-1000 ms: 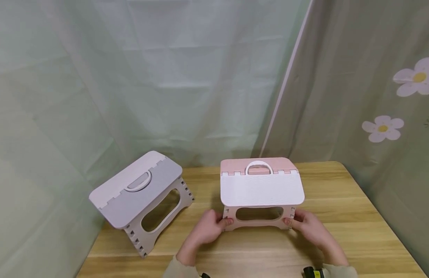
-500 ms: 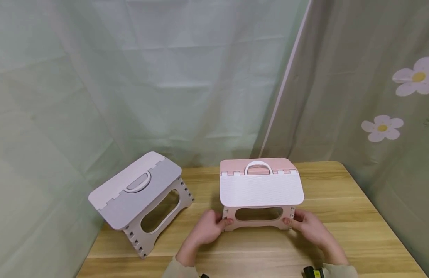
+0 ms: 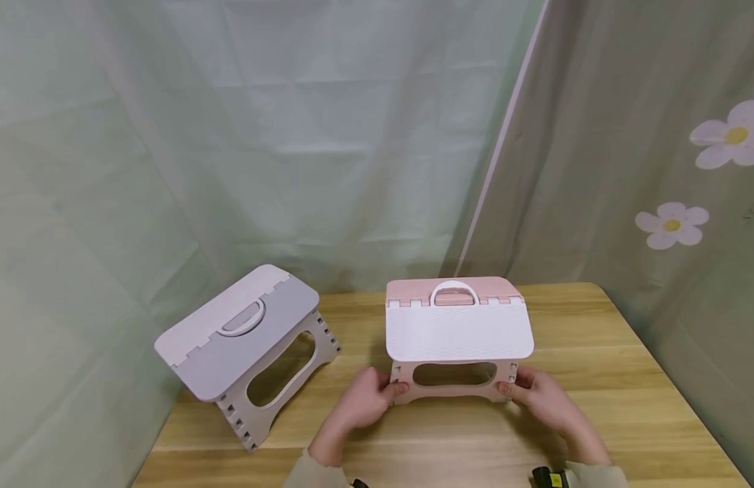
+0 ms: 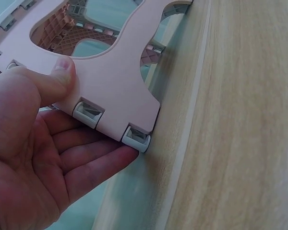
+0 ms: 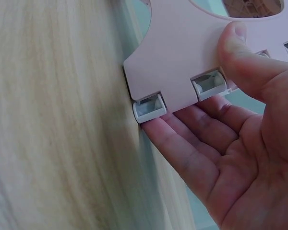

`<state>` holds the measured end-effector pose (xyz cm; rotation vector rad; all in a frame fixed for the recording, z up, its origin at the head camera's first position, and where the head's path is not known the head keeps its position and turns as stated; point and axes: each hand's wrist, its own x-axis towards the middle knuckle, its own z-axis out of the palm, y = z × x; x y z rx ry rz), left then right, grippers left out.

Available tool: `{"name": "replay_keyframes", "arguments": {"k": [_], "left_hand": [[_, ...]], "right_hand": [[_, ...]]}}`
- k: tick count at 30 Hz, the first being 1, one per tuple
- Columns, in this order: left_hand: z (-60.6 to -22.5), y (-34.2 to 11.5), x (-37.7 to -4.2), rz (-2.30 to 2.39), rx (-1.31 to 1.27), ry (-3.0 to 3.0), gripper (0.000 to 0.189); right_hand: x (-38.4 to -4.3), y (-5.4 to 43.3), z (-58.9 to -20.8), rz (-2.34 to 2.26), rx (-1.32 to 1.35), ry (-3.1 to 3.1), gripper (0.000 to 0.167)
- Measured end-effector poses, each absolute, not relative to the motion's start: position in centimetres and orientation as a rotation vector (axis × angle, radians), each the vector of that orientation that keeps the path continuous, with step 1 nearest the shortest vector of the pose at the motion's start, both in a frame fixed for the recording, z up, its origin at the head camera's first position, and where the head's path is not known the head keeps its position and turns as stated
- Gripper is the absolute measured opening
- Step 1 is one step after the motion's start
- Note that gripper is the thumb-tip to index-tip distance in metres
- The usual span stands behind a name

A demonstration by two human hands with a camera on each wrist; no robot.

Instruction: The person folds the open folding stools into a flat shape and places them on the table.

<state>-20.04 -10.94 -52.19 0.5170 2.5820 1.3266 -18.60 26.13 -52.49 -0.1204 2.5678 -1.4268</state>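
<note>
A folding step stool (image 3: 459, 332) with a white and pink top and pale pink legs stands unfolded on the table, its white carry handle (image 3: 455, 287) raised in the middle. My left hand (image 3: 366, 400) grips its near left leg, thumb on the front face and fingers behind the hinged edge. On the opposite side my right hand (image 3: 544, 400) holds the near right leg the same way. Both wrist views show the thumb (image 4: 62, 79) pressing the pink panel and fingers (image 5: 182, 153) beneath the white hinge pieces. The leg's lower corner meets the wooden surface.
A second folding stool (image 3: 243, 339), grey and pale, stands unfolded and turned at an angle on the left of the wooden table (image 3: 450, 440). Pale green curtains (image 3: 328, 149) hang close behind and along both sides, with printed flowers (image 3: 672, 226) at the right.
</note>
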Motion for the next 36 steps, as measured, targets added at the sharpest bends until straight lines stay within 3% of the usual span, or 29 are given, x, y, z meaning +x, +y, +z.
{"name": "replay_keyframes", "arguments": {"k": [36], "left_hand": [[-51.99, -10.93, -20.13, 1.299, 0.547, 2.619, 0.044]], "right_hand": [[-18.68, 26.21, -52.58, -1.425, -0.109, 2.56, 0.054]]}}
